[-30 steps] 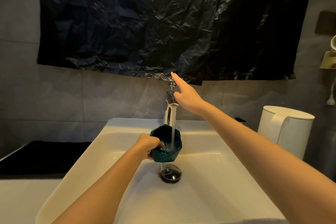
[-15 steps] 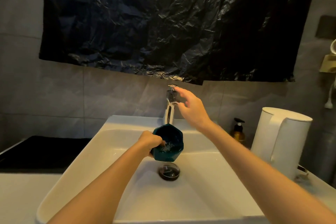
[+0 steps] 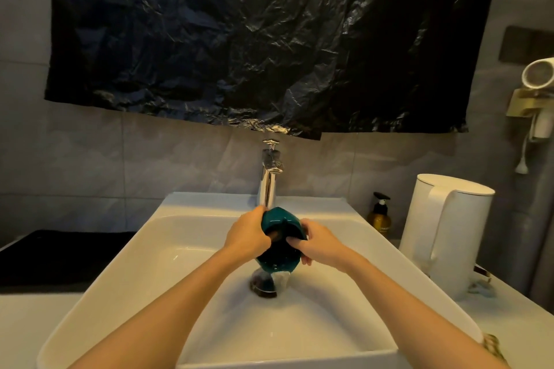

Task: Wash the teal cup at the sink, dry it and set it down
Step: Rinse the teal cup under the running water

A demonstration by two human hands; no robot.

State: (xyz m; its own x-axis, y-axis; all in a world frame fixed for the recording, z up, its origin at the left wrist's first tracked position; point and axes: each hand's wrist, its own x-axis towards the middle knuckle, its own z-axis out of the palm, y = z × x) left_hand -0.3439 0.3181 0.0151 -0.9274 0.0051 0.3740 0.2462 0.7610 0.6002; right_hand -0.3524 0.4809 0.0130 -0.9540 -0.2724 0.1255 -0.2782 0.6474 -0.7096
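Left grip (image 3: 247, 235) clamped on cup (image 3: 278, 219), right grip (image 3: 320, 244) likewise on its rim. Cup tipped mouth-down over drain (image 3: 263, 289), mid-sink (image 3: 209, 204), water spilling. Judged: rinse-and-empty step. Next calls for a drying cloth; none in view.

In the sink (image 3: 156, 266), cup (image 3: 280, 220) between left hand (image 3: 247, 235) and right hand (image 3: 322, 244), above the drain (image 3: 263, 286), before the tap (image 3: 269, 186). Right of the sink, bottle (image 3: 380, 216) behind, kettle (image 3: 443, 234) nearer. On the wall above the tap, sheet (image 3: 254, 39)
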